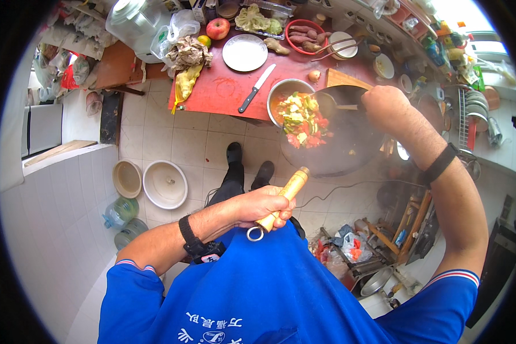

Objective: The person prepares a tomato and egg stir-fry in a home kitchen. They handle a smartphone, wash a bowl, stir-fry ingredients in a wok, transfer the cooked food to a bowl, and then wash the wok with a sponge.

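Observation:
My left hand (268, 206) grips the wooden handle (290, 189) of a dark wok (348, 150), which is held tilted above the floor at the table's front edge. The wok's lip leans over a steel bowl (286, 86) containing reddish liquid. A heap of cooked food (305, 120), yellow, red and green like egg, tomato and pepper, lies at that lip and partly over the bowl. My right hand (387, 105) is closed at the far side of the wok, around the handle of a metal ladle (325, 105) whose head is beside the food. Steam blurs the wok's inside.
On the red table (223, 94) lie a kitchen knife (258, 88), a white plate (245, 52), an onion (314, 76) and a wooden cutting board (344, 79). Behind stands a red basket (289, 41) of sweet potatoes. A cable (348, 185) crosses below the wok; basins (165, 185) stand left.

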Demonstrator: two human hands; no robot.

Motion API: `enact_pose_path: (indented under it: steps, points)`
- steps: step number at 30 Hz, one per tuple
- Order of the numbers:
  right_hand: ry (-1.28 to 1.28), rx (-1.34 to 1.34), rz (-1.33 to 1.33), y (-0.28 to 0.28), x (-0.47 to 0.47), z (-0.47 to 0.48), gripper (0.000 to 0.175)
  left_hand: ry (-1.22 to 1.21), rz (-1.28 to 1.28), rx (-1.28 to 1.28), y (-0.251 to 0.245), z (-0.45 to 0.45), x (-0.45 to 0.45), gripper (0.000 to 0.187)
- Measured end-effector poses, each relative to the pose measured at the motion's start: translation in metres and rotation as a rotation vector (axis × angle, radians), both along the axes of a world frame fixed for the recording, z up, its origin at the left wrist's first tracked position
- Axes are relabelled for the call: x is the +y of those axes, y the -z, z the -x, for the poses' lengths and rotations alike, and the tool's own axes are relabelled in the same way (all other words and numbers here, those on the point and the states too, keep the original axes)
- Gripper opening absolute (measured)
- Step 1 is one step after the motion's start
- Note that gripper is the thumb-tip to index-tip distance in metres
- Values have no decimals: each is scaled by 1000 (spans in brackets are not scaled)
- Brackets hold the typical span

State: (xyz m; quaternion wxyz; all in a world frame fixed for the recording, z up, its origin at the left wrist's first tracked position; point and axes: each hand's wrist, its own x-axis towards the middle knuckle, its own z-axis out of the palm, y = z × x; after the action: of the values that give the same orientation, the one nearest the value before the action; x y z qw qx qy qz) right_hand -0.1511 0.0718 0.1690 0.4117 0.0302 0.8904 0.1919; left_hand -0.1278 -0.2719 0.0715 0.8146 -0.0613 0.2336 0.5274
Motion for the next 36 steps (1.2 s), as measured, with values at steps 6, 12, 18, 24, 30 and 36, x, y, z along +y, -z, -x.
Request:
enact_pose_path:
  steps: [6, 12, 18, 24, 30, 36]
  points:
    - [38, 19, 41, 1, -3, 4, 15, 6, 8, 2, -2, 5, 2, 10]
    - [-2, 72, 26, -3, -7, 10, 16, 14, -6, -1, -3, 9, 4, 10]
    - [22, 102, -42, -43, -12, 20, 17, 19, -26, 1, -6, 12, 1, 7]
    - [16, -87, -213, -86, -14, 15, 17, 23, -22, -18, -8, 14, -4, 10]
    - [80, -200, -103, -67, -15, 18, 21, 31, -41, -21, -5, 15, -10, 8]
    - [107, -104, 4, -29, -13, 16, 23, 21, -56, -38, -1, 13, -10, 10]
